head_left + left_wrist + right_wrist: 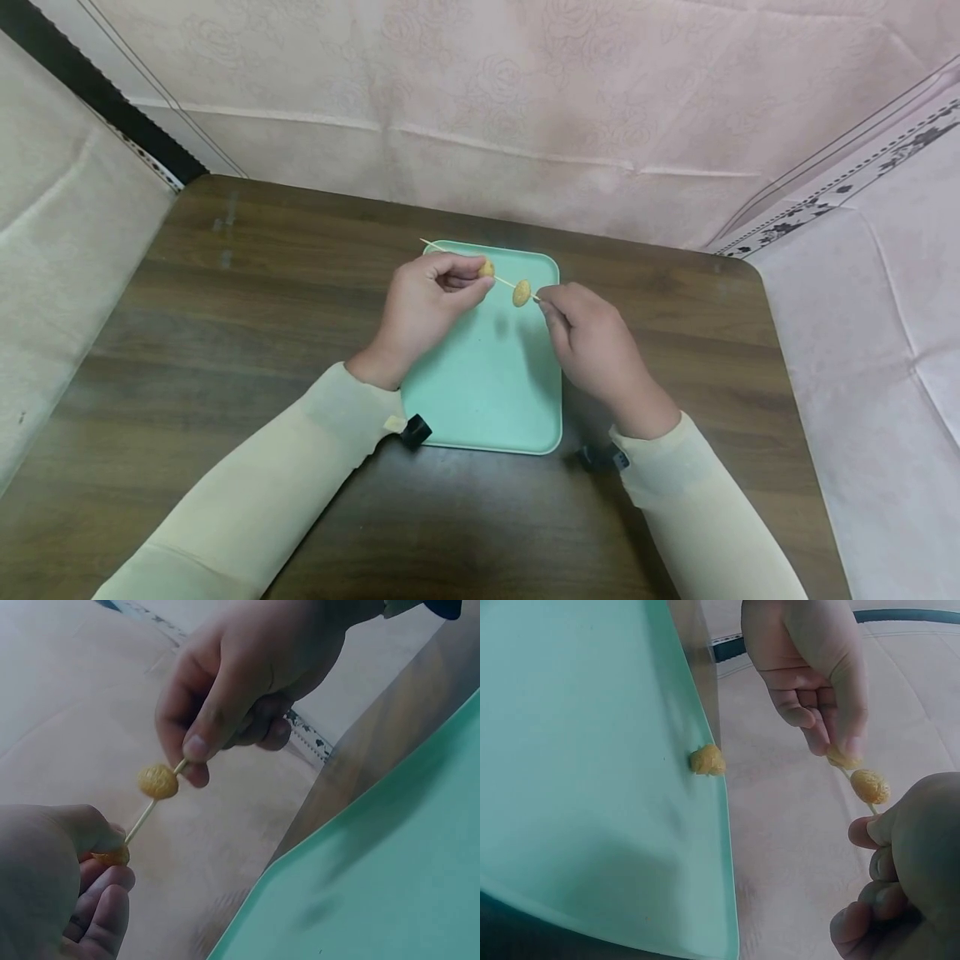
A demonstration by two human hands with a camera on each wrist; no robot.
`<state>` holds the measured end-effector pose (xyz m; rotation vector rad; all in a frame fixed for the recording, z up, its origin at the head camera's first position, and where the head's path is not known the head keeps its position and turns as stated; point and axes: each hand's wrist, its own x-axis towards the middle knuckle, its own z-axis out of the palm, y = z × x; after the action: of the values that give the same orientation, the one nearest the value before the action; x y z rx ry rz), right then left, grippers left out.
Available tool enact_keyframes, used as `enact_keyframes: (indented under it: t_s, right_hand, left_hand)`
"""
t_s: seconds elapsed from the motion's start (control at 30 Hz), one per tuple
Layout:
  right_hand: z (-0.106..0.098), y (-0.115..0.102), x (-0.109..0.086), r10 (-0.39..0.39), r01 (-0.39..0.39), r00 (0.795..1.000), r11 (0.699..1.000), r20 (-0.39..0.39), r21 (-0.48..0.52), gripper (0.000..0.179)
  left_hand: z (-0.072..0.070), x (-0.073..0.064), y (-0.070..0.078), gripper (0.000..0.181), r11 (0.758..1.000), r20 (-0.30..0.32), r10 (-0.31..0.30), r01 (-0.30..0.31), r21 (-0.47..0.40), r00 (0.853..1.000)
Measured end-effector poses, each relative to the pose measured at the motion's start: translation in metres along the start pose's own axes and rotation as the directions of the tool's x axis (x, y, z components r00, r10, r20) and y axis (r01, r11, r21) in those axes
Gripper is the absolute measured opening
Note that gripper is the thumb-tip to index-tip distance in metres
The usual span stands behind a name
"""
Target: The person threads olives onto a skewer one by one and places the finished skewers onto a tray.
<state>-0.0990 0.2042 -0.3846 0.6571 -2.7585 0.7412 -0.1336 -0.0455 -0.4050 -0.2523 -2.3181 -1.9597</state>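
Note:
Over the tray, a thin wooden skewer [504, 282] runs between both hands with two small, wrinkled yellow food balls on it. My left hand [431, 304] pinches the first ball [487, 268] between thumb and fingertips, and the skewer's tip sticks out beyond it. At the other end my right hand [596, 342] pinches the skewer between thumb and index finger. The second ball [158, 781] sits on the stick close to the right fingertips. In the right wrist view, a third yellow ball [707, 760] lies on the tray by its rim.
A mint-green rectangular tray [487, 392] lies beneath the hands on a dark wooden table [262, 317]. Pale patterned cloth [487, 92] hangs behind the table and at both sides. Black cameras [416, 432] are strapped at the sleeve cuffs.

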Motion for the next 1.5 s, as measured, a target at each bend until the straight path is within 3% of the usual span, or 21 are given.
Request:
enact_keyframes:
  t_s: [0.37,0.8,1.13,1.23,1.3,1.37,1.5]
  right_hand:
    - [0.0,-0.003,-0.001,0.023,-0.023,0.999,1.0,0.042,0.014,0.021]
    - [0.0,-0.004,-0.001,0.002,-0.003,0.999,1.0,0.038,0.012,0.021]
    - [0.0,-0.005,0.0,0.127,-0.128,0.99,0.992,0.059,0.017,0.026]
    - [0.001,-0.003,0.0,0.154,-0.156,0.986,0.988,0.059,0.022,0.027]
    - [0.002,-0.001,-0.001,0.157,-0.158,0.986,0.987,0.058,0.023,0.027]
    - [0.003,0.001,-0.001,0.148,-0.149,0.988,0.989,0.051,0.021,0.027]
    - [0.005,0.005,-0.001,0.147,-0.149,0.988,0.989,0.047,0.021,0.026]
  left_hand:
    - [0.012,-0.009,0.003,0.021,0.997,0.019,0.069,-0.07,0.03,0.997]
    - [0.014,-0.01,0.002,0.02,0.987,0.05,0.136,-0.14,0.084,0.989]
    - [0.009,-0.005,0.005,0.033,0.978,0.093,0.177,-0.185,0.091,0.98]
    - [0.004,-0.003,0.005,0.036,0.971,0.118,0.185,-0.2,0.132,0.976]
    - [0.0,-0.002,0.003,0.038,0.951,0.154,0.191,-0.221,0.216,0.969]
    - [-0.004,0.0,0.0,0.04,0.909,0.207,0.178,-0.241,0.341,0.962]
    - [-0.012,0.001,-0.006,0.048,0.767,0.299,0.083,-0.253,0.589,0.951]
